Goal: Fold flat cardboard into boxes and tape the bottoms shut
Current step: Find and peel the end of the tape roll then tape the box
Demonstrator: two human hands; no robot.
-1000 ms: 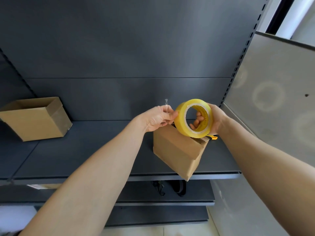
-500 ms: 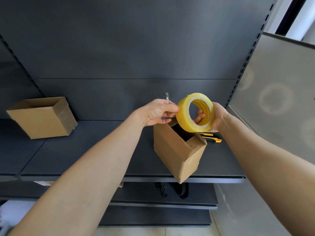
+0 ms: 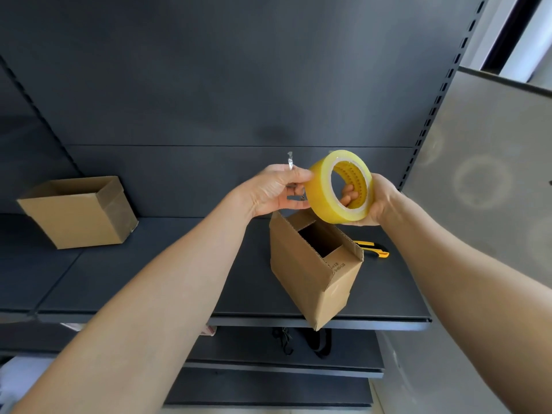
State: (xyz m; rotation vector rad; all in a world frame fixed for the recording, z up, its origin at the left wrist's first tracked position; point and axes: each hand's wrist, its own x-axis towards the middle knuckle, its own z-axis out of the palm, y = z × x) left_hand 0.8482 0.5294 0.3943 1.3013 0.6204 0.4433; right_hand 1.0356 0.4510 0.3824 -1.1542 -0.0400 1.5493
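A fat roll of glossy yellow tape (image 3: 340, 186) sits up in the air, ring-shaped, its translucent layers shiny around a pale cardboard core. The right hand (image 3: 378, 200) cups it from three o'clock, fingers (image 3: 350, 195) hooked through the hole and clamped on the roll's inner wall, forearm stretching in from five o'clock. The left hand (image 3: 276, 189) comes in at nine o'clock of the roll, fingertips pinched together against its outer face, thumb underneath; a crinkled little sliver of tape end (image 3: 290, 161) pokes up at twelve o'clock from those fingers.

Just below, at six o'clock of the roll, a brown corrugated box (image 3: 310, 273) stands tilted on the dark matte metal shelf (image 3: 149, 279), one corner hanging past the front lip, flaps half folded leaving a dark rectangular gap. At three o'clock of that box lies a yellow-and-black utility knife (image 3: 372, 249), flat on the shelf. Far off at nine o'clock rests a second cardboard box (image 3: 77, 212), open-topped, plain and square.
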